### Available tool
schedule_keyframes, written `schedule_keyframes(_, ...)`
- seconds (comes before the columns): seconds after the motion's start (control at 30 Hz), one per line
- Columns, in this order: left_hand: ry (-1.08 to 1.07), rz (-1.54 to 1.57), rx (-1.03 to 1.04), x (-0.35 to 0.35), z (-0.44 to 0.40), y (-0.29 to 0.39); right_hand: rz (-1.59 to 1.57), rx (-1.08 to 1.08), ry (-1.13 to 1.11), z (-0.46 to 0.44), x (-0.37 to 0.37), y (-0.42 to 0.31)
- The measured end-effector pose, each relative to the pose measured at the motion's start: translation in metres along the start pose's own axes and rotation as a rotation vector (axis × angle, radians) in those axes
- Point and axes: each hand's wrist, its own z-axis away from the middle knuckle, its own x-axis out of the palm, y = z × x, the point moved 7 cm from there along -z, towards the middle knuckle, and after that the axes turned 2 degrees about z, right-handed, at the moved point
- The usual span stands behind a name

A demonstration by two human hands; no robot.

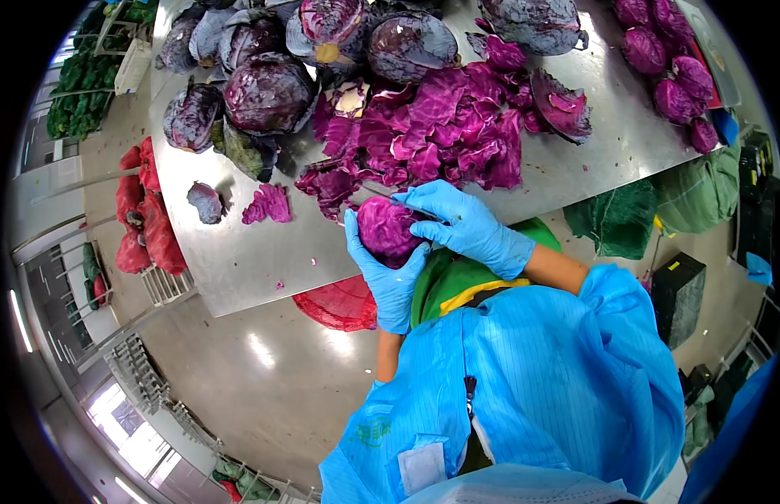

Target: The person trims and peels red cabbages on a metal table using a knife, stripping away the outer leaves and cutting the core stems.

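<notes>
A small peeled purple cabbage (388, 230) rests in my left hand (388, 281), which wears a blue glove and cups it from below and the left. My right hand (464, 225), also gloved in blue, has its fingers bent at the cabbage's upper right side. A thin dark tool, perhaps a knife (386, 191), shows at the right fingertips, its blade by the top of the cabbage. Just beyond lies a heap of torn purple leaves (457, 126) on the metal table (239, 260).
Whole dark cabbages (268, 92) line the table's far side. Peeled cabbages (675, 84) are at the far right. Loose leaf pieces (267, 204) lie at the left. Red net sacks (159, 231) stand beyond the left edge, and a green sack (699, 189) is at the right.
</notes>
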Motion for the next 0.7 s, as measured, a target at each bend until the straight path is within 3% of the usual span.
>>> schedule_keyframes(0.07,0.019,-0.151,0.060,0.000,0.000,0.012,0.043,-0.004,0.011,0.006,0.001,0.000)
schedule_keyframes(0.17,-0.023,-0.037,-0.047,0.003,0.001,0.012,0.054,-0.010,0.028,0.007,0.000,-0.001)
schedule_keyframes(0.4,-0.055,-0.004,-0.032,-0.004,0.002,0.006,-0.147,0.101,0.050,0.010,-0.006,-0.012)
schedule_keyframes(0.5,-0.071,0.065,-0.081,-0.012,0.003,0.000,-0.198,0.005,0.218,0.009,-0.028,-0.010)
schedule_keyframes(0.7,-0.046,-0.019,-0.073,-0.027,0.012,-0.008,0.070,0.231,-0.184,0.022,-0.048,-0.001)
